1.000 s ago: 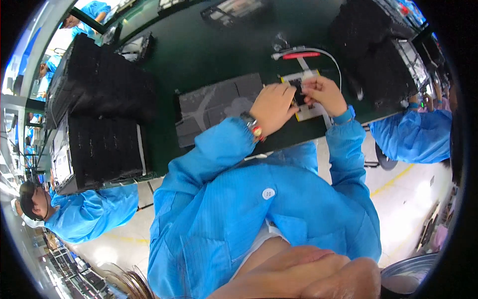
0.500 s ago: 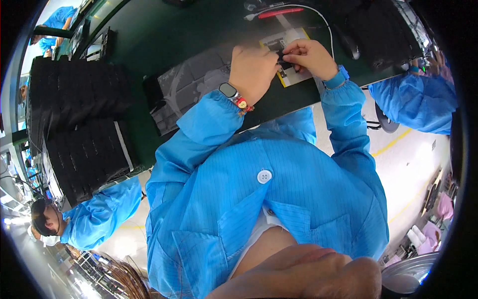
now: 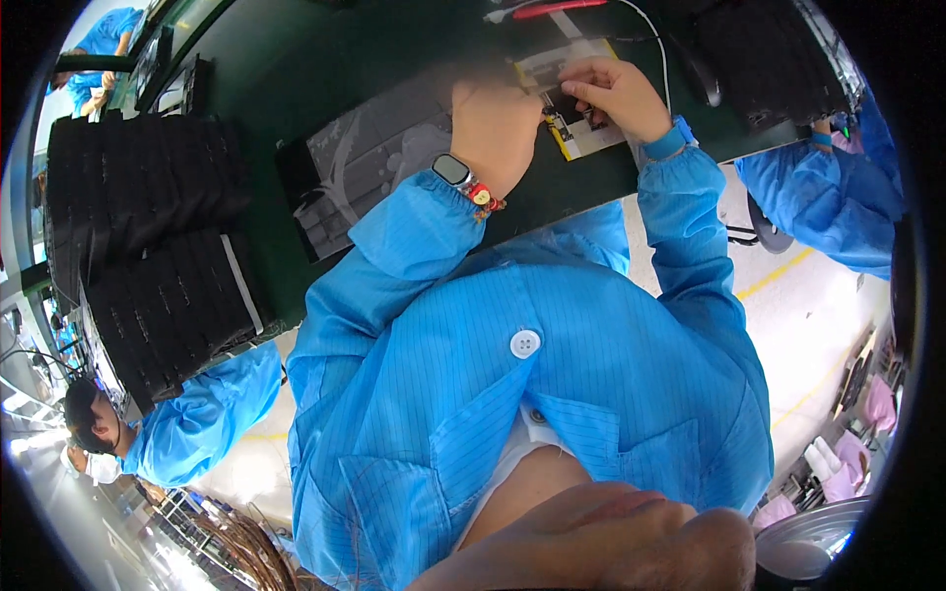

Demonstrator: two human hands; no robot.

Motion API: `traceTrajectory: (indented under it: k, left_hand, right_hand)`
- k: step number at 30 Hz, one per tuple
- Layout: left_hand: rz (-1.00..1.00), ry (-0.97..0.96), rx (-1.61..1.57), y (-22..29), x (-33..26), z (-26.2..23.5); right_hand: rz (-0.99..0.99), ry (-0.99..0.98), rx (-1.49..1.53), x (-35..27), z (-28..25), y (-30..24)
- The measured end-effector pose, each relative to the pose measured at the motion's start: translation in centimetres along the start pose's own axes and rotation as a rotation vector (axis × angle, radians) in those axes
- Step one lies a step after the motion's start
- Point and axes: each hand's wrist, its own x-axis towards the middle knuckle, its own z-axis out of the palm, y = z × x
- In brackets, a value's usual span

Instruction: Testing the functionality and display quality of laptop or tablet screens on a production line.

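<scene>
A flat white board with yellow edges and black parts lies on the dark table in front of me. My left hand, wearing a smartwatch and a beaded bracelet, is at the board's left edge. Its fingers are curled closed, and whatever they hold is hidden. Over the board's upper right, my right hand has thumb and forefinger pinched together. Anything between those fingertips is too small to make out. Left of my left hand lies a dark, film-covered flat panel.
Stacks of black slabs fill the table's left side. Beyond the board lie a red pen-like tool and a white cable. A black computer mouse and dark stacked material are at right. Co-workers in blue sit on both sides.
My right hand has moved slightly farther up over the board, and my left fingers have drawn a little left. A gap has opened between the hands, showing more of the board.
</scene>
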Motion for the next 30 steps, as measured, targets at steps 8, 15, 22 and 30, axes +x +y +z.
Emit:
traceTrajectory:
  k: [8,15,22,30]
  left_hand:
    - [0.004,-0.011,0.0,-0.6,-0.2,-0.3]
    - [-0.045,-0.097,-0.013,-0.3,-0.1,-0.3]
    - [-0.034,-0.077,-0.016,-0.4,-0.4,-0.1]
    - [-0.015,-0.097,0.032,-0.4,-0.4,0.1]
  right_hand:
    - [0.0,0.004,-0.033,0.0,0.0,0.0]
    - [0.032,0.01,-0.053,-0.2,0.1,0.1]
    - [0.015,0.004,-0.144,-0.2,0.6,-0.8]
    - [-0.121,0.017,-0.446,0.5,1.1,-0.3]
